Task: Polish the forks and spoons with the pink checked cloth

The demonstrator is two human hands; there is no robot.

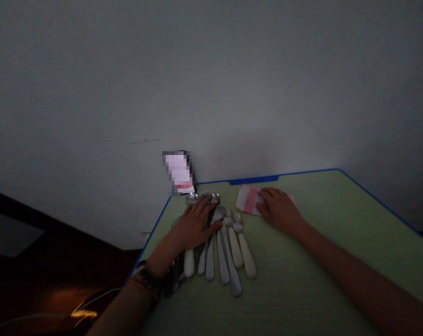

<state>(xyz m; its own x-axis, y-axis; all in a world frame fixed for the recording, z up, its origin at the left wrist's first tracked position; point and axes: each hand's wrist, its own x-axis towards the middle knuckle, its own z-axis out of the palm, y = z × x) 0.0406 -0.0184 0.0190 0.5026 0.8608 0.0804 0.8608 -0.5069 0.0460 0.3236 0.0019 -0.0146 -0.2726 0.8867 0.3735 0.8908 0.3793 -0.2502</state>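
Observation:
My left hand (196, 226) lies palm down over a spread of cutlery, its fingers stretched out and the thumb apart. A spoon bowl (192, 199) shows just beyond its fingertips. Below the hand, several metal handles (222, 266) fan toward me, along with a cream-handled piece (189, 263) whose head is covered. Two cream-handled forks (245, 252) lie side by side at the right of the spread. Farther right, my right hand (281, 210) rests on a pink-and-white folded cloth (248, 199), fingers loosely bent over it and thumb apart; its fingers partly hide the cloth.
The pale green table (330, 224) has a blue edge (255, 179) and stands against a grey wall (253, 84). A blurred-out phone (179, 171) leans on the wall at the far left corner. A white cable (95, 297) runs across the dark area at lower left.

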